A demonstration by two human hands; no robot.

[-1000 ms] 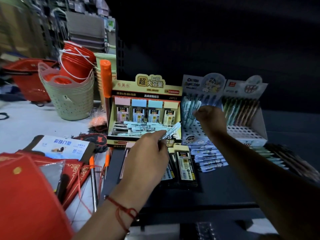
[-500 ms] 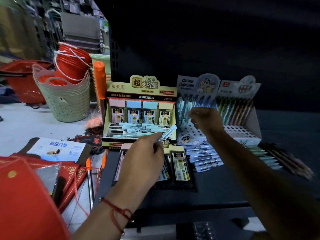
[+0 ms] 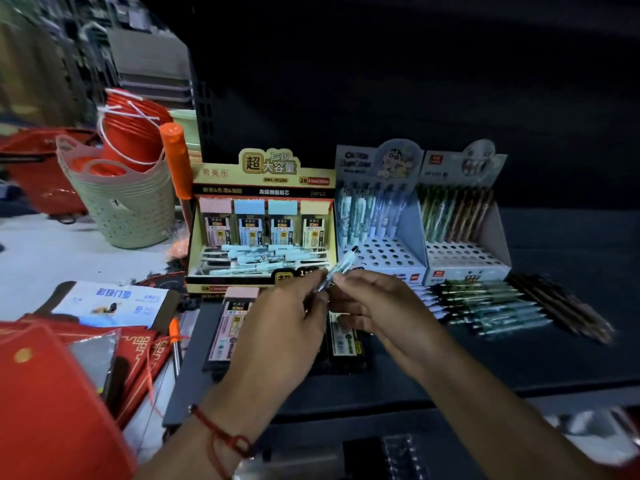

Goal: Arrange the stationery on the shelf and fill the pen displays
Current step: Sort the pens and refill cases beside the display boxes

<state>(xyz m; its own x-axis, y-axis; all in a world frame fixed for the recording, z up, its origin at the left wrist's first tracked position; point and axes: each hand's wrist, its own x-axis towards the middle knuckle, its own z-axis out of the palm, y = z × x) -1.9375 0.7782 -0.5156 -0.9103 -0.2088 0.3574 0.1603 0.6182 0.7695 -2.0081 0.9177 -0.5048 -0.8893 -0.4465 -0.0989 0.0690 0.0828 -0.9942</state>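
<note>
Left hand (image 3: 287, 317) and right hand (image 3: 374, 306) pinch one pale pen (image 3: 337, 268) together, before cartoon pen display (image 3: 379, 216) on dark shelf (image 3: 519, 355). Fingertip grip blurred; lead-refill packs (image 3: 228, 327) partly hidden beneath hands.

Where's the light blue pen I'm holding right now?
In the head view, centre frame: the light blue pen is pinched between left hand and right hand, before the cartoon pen display.

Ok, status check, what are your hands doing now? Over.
Left hand and right hand both pinch one pale pen. Blue display has open holes. Nothing in the way.
</note>
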